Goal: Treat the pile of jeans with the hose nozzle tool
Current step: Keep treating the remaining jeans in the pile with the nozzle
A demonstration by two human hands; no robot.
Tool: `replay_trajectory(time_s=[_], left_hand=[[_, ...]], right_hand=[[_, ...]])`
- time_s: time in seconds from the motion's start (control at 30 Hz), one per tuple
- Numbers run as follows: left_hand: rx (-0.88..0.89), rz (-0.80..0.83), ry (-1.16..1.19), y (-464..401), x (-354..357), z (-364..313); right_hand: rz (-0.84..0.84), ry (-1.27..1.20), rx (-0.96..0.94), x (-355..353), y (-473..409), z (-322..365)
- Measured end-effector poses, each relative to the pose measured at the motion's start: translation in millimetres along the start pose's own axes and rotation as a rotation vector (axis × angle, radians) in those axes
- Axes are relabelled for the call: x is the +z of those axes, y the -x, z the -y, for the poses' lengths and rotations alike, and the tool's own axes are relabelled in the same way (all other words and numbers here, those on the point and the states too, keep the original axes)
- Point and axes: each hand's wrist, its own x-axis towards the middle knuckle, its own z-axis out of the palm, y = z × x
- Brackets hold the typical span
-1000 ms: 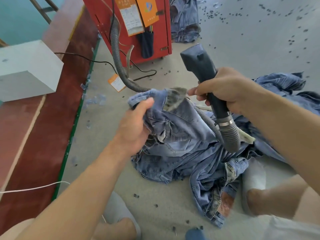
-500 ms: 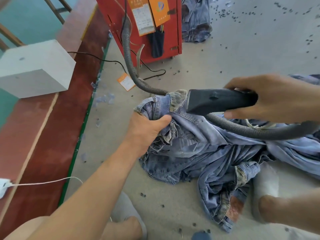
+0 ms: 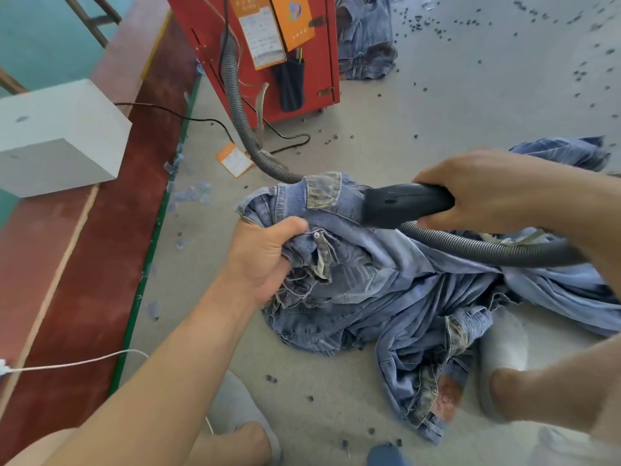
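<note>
Nozzle [image 3: 400,205] now lower on jeans [image 3: 369,280], right hand [image 3: 487,190] gripping it, left hand [image 3: 262,260] clutching denim

A grey floor [image 3: 437,129] carries the pile of jeans [image 3: 386,297] and scattered dark bits [image 3: 416,23].

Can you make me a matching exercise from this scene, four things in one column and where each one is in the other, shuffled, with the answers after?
Things:
1. nozzle
2. jeans waistband
3. red cabinet
4. white box

Places:
A. on the red-brown ledge at the far left
B. gripped by the right hand
C. bunched in the left hand
D. standing on the floor beyond the pile, with the corrugated hose running up against it

Pairs: 1-B, 2-C, 3-D, 4-A
</note>
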Motion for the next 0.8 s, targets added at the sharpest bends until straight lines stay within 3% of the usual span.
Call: replay_trajectory(time_s=[0.17, 0.4, 0.63, 0.8], left_hand=[[0.012, -0.048, -0.109, 2, 2, 1], [-0.075, 0.034, -0.072, 4, 3, 5], [-0.137, 0.061, 0.053, 5, 3, 5], [-0.197, -0.019, 0.221, -3, -11, -11]], right_hand=[[-0.103, -0.161, -0.042, -15, 2, -5], [-0.035, -0.133, -0.105, -5, 0, 16], [-0.289, -0.418, -0.012, -14, -11, 7], [-0.073, -0.192, 0.126, -13, -8, -36]])
